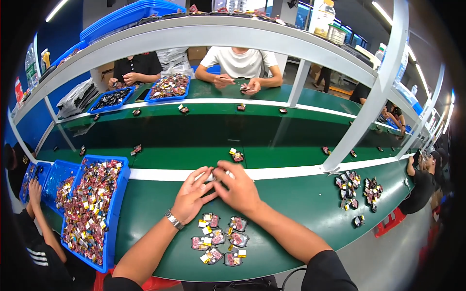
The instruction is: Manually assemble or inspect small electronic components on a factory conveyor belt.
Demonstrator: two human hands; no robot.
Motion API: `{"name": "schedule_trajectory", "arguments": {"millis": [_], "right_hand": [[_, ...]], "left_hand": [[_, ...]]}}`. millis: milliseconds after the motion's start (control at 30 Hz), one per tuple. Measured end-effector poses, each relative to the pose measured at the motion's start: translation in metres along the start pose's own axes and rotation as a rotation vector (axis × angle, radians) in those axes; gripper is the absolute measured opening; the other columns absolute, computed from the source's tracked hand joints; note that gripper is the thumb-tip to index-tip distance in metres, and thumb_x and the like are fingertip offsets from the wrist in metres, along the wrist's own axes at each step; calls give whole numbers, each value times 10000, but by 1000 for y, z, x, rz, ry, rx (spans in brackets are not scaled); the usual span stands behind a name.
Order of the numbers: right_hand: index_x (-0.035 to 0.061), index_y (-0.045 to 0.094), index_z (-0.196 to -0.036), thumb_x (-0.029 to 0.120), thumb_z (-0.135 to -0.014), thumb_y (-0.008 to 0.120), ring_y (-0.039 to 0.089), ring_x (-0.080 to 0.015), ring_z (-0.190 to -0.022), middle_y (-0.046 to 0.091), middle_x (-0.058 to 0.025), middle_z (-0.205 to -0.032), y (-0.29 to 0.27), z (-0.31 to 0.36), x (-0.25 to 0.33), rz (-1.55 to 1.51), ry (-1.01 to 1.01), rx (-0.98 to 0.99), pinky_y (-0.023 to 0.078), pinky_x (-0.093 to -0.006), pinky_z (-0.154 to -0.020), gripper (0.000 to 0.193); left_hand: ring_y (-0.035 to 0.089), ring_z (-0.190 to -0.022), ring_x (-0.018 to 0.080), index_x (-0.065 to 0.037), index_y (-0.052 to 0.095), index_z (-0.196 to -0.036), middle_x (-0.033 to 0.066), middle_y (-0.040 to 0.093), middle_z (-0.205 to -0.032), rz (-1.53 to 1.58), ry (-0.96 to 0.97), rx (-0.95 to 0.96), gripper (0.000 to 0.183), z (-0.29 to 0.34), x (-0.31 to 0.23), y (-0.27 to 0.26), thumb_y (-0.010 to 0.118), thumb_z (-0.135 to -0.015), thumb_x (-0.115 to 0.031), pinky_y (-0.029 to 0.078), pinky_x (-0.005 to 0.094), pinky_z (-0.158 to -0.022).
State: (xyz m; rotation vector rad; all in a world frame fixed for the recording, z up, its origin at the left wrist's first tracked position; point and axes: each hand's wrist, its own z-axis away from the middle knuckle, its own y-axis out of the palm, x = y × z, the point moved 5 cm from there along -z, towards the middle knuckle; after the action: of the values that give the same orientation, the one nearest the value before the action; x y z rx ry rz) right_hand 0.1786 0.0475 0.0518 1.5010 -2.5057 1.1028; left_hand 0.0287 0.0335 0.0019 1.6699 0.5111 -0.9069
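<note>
Centrally, the left hand (188, 198) and right hand (239, 190) meet above the near edge of a white strip (286, 173), fingers bent toward one another. A small whitish piece (210, 176) shows between the fingertips, mostly hidden; which hand grips it cannot be told. The left wrist bears a silver wristwatch (174, 219). Below the hands, between the forearms, small circuit-board modules (238, 238) with red boards, dark housings and white-and-yellow parts lie in a loose cluster on the green worktop (145, 199). To the left, a deep blue tray (117, 213) is heaped with similar red, white and yellow parts; a co-worker's hand (35, 192) is at the trays beyond it. To the right, further modules (347, 190) form two groups, with a single module (358, 221) nearer the viewer. Beyond the white strip, spaced modules (236, 155) rest on a green conveyor belt (189, 156). Opposite sits a person in a white shirt (239, 59), beneath a pale shelf (218, 35).
</note>
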Motion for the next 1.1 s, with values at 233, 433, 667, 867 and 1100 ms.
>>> {"name": "schedule_trajectory", "arguments": {"millis": [233, 433, 667, 867, 1100], "right_hand": [[49, 716, -915, 100, -750, 728, 624, -323, -1005, 670, -95, -1069, -37, 4, -175, 333, 421, -146, 519, -418, -871, 173], [31, 690, -1020, 148, -784, 746, 594, -329, -1049, 650, -114, -1088, -40, 1, -166, 522, 429, -84, 497, -414, -874, 269], [-46, 605, -1146, 238, -717, 827, 600, -380, -984, 637, -218, -1024, 2, -5, -119, 380, 518, 43, 480, -457, -898, 560], [38, 570, -1234, 118, -716, 811, 606, -288, -1036, 663, -127, -1096, -7, -5, -96, -105, 393, 71, 510, -409, -848, 577], [64, 523, -1355, 70, -768, 764, 548, -323, -1146, 616, -125, -1233, -21, 9, 15, -344, 90, 460, 465, -408, -999, 634]], "left_hand": [[483, -1332, 344, -42, 396, -1406, 219, 447, -1466, -134, 14, -57, 489, -1, -6, -16, 579, -955, -93, 448, 487, -1072], [537, -1280, 326, -4, 433, -1355, 229, 502, -1408, -194, 6, -21, 402, -4, -7, -15, 548, -976, -74, 478, 452, -1050], [603, -1192, 293, -3, 478, -1297, 219, 572, -1316, -235, -17, -20, 327, -4, -3, -22, 536, -983, -71, 515, 426, -1003], [655, -1034, 239, -2, 504, -1272, 185, 625, -1212, -318, -41, -117, 288, -2, -7, -27, 465, -1035, -161, 549, 369, -893], [642, -987, 184, 12, 498, -1353, 97, 631, -1157, -230, -377, 198, 470, 3, 4, -15, 415, -1062, -348, 547, 355, -861]]}}
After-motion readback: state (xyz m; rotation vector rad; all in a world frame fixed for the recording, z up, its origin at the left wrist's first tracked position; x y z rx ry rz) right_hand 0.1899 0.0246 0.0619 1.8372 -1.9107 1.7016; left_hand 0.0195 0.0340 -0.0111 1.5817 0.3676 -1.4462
